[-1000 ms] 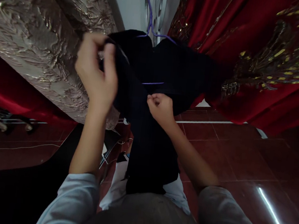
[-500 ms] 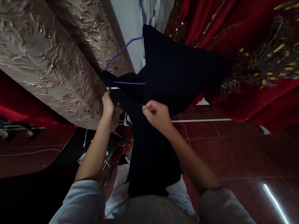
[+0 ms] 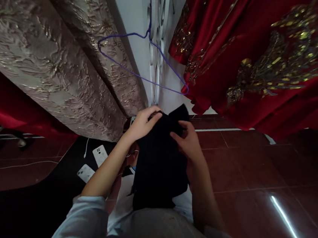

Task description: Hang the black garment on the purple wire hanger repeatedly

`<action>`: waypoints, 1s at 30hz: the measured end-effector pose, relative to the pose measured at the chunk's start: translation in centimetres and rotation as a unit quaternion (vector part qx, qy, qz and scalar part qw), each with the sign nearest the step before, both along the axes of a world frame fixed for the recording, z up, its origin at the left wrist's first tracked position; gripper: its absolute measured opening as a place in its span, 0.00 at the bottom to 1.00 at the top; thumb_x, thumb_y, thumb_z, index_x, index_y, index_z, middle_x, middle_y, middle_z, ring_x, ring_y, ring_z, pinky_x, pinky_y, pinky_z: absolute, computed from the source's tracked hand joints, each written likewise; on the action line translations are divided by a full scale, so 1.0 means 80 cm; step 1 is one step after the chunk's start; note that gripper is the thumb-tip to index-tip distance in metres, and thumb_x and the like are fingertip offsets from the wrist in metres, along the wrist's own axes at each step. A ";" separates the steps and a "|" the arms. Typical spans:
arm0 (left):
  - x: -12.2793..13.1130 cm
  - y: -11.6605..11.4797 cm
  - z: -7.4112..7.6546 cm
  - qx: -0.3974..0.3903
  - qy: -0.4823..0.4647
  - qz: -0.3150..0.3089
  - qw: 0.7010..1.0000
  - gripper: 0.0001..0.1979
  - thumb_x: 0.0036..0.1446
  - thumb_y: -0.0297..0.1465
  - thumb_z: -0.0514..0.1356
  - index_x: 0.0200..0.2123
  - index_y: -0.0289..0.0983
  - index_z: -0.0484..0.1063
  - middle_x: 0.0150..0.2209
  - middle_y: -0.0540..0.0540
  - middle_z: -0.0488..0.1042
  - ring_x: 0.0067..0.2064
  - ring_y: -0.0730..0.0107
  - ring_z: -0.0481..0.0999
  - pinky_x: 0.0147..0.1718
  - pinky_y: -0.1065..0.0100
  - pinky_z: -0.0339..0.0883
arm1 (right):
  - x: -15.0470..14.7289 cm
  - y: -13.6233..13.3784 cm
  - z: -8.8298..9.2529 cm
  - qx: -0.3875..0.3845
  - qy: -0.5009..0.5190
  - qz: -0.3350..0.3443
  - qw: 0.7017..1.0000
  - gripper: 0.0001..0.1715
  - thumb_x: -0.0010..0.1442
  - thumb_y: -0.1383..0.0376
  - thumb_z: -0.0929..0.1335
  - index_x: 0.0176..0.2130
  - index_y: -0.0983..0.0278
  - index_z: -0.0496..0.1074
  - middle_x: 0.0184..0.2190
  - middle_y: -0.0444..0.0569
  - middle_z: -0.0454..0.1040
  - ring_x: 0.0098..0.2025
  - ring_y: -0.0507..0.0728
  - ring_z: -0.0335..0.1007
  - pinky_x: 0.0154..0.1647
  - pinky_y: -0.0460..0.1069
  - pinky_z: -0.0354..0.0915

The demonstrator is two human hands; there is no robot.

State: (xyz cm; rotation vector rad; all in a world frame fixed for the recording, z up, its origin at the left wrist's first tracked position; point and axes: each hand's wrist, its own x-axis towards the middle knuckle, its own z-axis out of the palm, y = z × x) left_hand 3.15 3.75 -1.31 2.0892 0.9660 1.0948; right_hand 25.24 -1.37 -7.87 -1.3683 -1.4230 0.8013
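A dark garment lies bunched over my lap, its upper end raised between my hands. My left hand grips the garment's top left edge, thumb on the near side and fingers behind the cloth. On the other side, my right hand has its thumb and fingers curled around the cloth near a flap that sticks up. Just beyond my hands a bare purple hanger hangs in front of a white metal rack. Which kind of garment it is I cannot tell.
Textured beige-pink fabric hangs at the left. Red cloth with gold sequins hangs at the right. Two phones, one white and one pale, rest on a dark surface by my left arm. Red tiles cover the floor.
The dark garment has come off the purple hanger and down toward my lap. My left hand has moved right, my right hand slightly right and down. The hanger now hangs bare.
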 end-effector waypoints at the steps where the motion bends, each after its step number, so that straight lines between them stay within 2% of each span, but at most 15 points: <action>1: 0.010 -0.008 0.010 0.023 -0.002 -0.021 1.000 0.09 0.72 0.35 0.55 0.43 0.38 0.72 0.40 0.46 0.75 0.43 0.67 0.74 0.46 0.66 0.67 | -0.011 0.002 0.012 0.014 0.007 0.067 0.998 0.39 0.51 0.54 0.78 0.59 0.62 0.69 0.58 0.57 0.73 0.59 0.64 0.69 0.63 0.60 0.64; 3: 0.026 -0.020 0.024 0.068 -0.008 -0.036 0.997 0.08 0.73 0.34 0.55 0.44 0.38 0.73 0.43 0.44 0.74 0.48 0.65 0.74 0.51 0.63 0.67 | -0.034 0.007 0.036 0.016 0.051 0.179 0.982 0.39 0.54 0.54 0.77 0.61 0.62 0.68 0.58 0.55 0.73 0.60 0.64 0.70 0.63 0.59 0.65; 6: 0.031 -0.026 0.026 0.095 -0.026 -0.018 0.995 0.11 0.73 0.37 0.54 0.46 0.38 0.73 0.51 0.40 0.71 0.56 0.60 0.72 0.59 0.58 0.65 | -0.063 0.015 0.064 -0.031 0.134 0.210 0.968 0.24 0.59 0.53 0.73 0.49 0.65 0.75 0.46 0.53 0.78 0.49 0.62 0.74 0.53 0.58 0.71; 8: 0.019 -0.020 0.015 0.055 -0.029 -0.043 0.997 0.18 0.75 0.43 0.49 0.51 0.38 0.71 0.53 0.38 0.72 0.57 0.58 0.72 0.60 0.57 0.65 | -0.070 0.019 0.078 -0.105 0.188 0.216 0.952 0.19 0.60 0.52 0.72 0.42 0.65 0.77 0.37 0.50 0.78 0.41 0.60 0.74 0.47 0.56 0.72; 10: -0.001 -0.013 -0.003 -0.009 0.000 -0.096 0.995 0.25 0.76 0.47 0.42 0.54 0.37 0.70 0.49 0.40 0.75 0.52 0.58 0.75 0.56 0.58 0.69 | -0.066 0.023 0.094 -0.171 0.243 0.225 0.928 0.19 0.55 0.52 0.75 0.39 0.64 0.76 0.32 0.48 0.77 0.37 0.57 0.73 0.42 0.54 0.72; 12: -0.023 -0.008 -0.022 -0.041 0.087 -0.152 0.984 0.28 0.75 0.48 0.41 0.48 0.37 0.74 0.41 0.41 0.77 0.45 0.58 0.77 0.52 0.57 0.71 | -0.053 0.028 0.112 -0.189 0.282 0.221 0.914 0.20 0.52 0.53 0.77 0.37 0.63 0.76 0.32 0.47 0.76 0.34 0.56 0.72 0.37 0.51 0.72; 14: -0.042 -0.011 -0.035 -0.042 0.191 -0.204 0.959 0.24 0.74 0.46 0.47 0.40 0.36 0.75 0.36 0.43 0.76 0.41 0.59 0.77 0.51 0.57 0.71 | -0.038 0.033 0.132 -0.159 0.280 0.209 0.923 0.20 0.51 0.53 0.78 0.38 0.62 0.75 0.33 0.46 0.77 0.33 0.54 0.72 0.33 0.49 0.71; 16: -0.054 -0.018 -0.037 -0.035 0.234 -0.213 0.948 0.17 0.73 0.42 0.54 0.42 0.36 0.75 0.39 0.42 0.77 0.43 0.59 0.77 0.53 0.55 0.71 | -0.028 0.038 0.149 -0.120 0.242 0.217 0.938 0.18 0.54 0.54 0.77 0.40 0.62 0.75 0.33 0.45 0.76 0.32 0.53 0.71 0.30 0.47 0.69; 18: -0.058 -0.028 -0.028 -0.038 0.191 -0.174 0.965 0.16 0.72 0.40 0.56 0.55 0.37 0.72 0.51 0.39 0.75 0.52 0.57 0.76 0.57 0.54 0.69 | -0.028 0.042 0.160 -0.093 0.192 0.257 0.943 0.16 0.58 0.54 0.75 0.41 0.62 0.75 0.34 0.45 0.77 0.32 0.53 0.72 0.30 0.47 0.69; 20: -0.055 -0.036 -0.013 -0.034 0.106 -0.129 0.985 0.24 0.70 0.40 0.59 0.64 0.38 0.64 0.58 0.38 0.72 0.60 0.54 0.72 0.62 0.51 0.66 | -0.036 0.042 0.166 -0.074 0.146 0.310 0.936 0.15 0.61 0.55 0.74 0.41 0.63 0.76 0.34 0.46 0.77 0.34 0.53 0.73 0.32 0.47 0.70; 22: -0.047 -0.041 0.004 -0.039 0.035 -0.123 0.991 0.27 0.68 0.42 0.60 0.65 0.38 0.63 0.57 0.38 0.73 0.60 0.53 0.72 0.61 0.51 0.68 | -0.046 0.040 0.173 -0.041 0.104 0.355 0.928 0.14 0.62 0.56 0.72 0.40 0.64 0.76 0.35 0.46 0.77 0.35 0.53 0.73 0.35 0.48 0.70; 24: -0.040 -0.041 0.019 -0.045 0.037 -0.150 0.987 0.22 0.69 0.43 0.58 0.59 0.37 0.69 0.52 0.40 0.77 0.55 0.54 0.77 0.57 0.53 0.71 | -0.049 0.036 0.182 0.007 0.053 0.382 0.923 0.13 0.64 0.56 0.71 0.38 0.65 0.74 0.33 0.45 0.76 0.34 0.52 0.71 0.35 0.47 0.68; 26: -0.040 -0.034 0.028 -0.013 0.133 -0.171 0.976 0.17 0.69 0.42 0.57 0.48 0.35 0.75 0.45 0.41 0.79 0.50 0.55 0.78 0.59 0.50 0.69 | -0.042 0.035 0.195 0.065 -0.013 0.387 0.920 0.14 0.66 0.57 0.69 0.36 0.64 0.73 0.31 0.44 0.73 0.33 0.52 0.68 0.35 0.47 0.67; 27: -0.045 -0.028 0.030 0.023 0.198 -0.167 0.966 0.15 0.69 0.42 0.58 0.44 0.35 0.76 0.43 0.41 0.80 0.51 0.53 0.78 0.63 0.47 0.64 | -0.035 0.036 0.202 0.097 -0.052 0.378 0.919 0.13 0.67 0.57 0.68 0.35 0.64 0.72 0.30 0.44 0.73 0.33 0.52 0.68 0.35 0.47 0.66; 30: -0.083 -0.001 0.026 0.134 0.356 -0.090 0.920 0.13 0.66 0.40 0.61 0.44 0.36 0.77 0.47 0.39 0.80 0.61 0.47 0.72 0.70 0.40 0.46 | -0.012 0.053 0.218 0.189 -0.178 0.312 0.914 0.08 0.66 0.61 0.68 0.36 0.63 0.73 0.30 0.45 0.73 0.35 0.55 0.69 0.40 0.50 0.67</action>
